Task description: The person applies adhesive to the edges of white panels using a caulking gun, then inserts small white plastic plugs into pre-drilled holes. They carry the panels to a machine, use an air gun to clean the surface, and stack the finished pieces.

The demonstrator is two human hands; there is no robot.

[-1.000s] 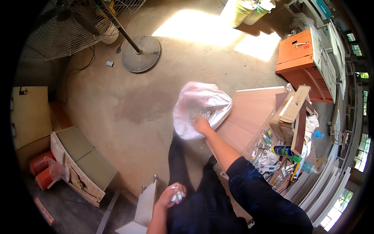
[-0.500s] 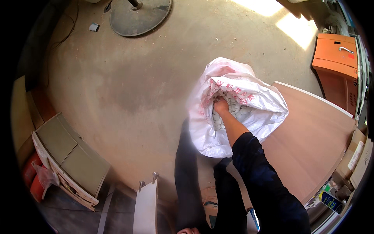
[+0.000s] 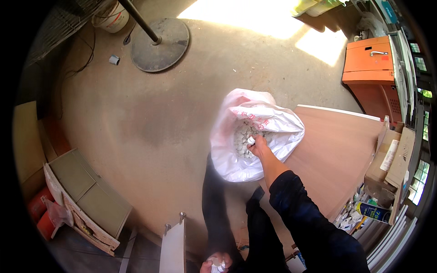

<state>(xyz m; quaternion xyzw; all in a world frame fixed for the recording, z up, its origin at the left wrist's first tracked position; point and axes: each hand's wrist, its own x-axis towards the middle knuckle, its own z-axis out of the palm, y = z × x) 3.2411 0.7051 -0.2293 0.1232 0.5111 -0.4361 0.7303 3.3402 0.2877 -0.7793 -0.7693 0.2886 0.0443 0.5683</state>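
Note:
A white woven sack (image 3: 282, 123) with red printing stands with its mouth rolled open, full of small white round pieces that look like plastic caps (image 3: 241, 145). Over the sack's mouth is my right hand (image 3: 259, 144), its fingers closed on one white cap (image 3: 251, 140). At the bottom edge, close to my legs, my left hand (image 3: 215, 263) is curled around white pieces (image 3: 219, 267) of the same look; the lower part of that hand is cut off by the frame.
A brown board (image 3: 337, 145) lies right of the sack, beside cardboard boxes (image 3: 396, 154) and a dark spray can (image 3: 374, 212). An orange cabinet (image 3: 368, 63) stands far right. A round metal base with a pole (image 3: 160, 50) is far left, a tan panelled piece (image 3: 88, 182) nearer left.
My right hand has risen from among the white pieces and now shows a cap in its fingers. My left hand has come further into view with white pieces. The view has tilted upward.

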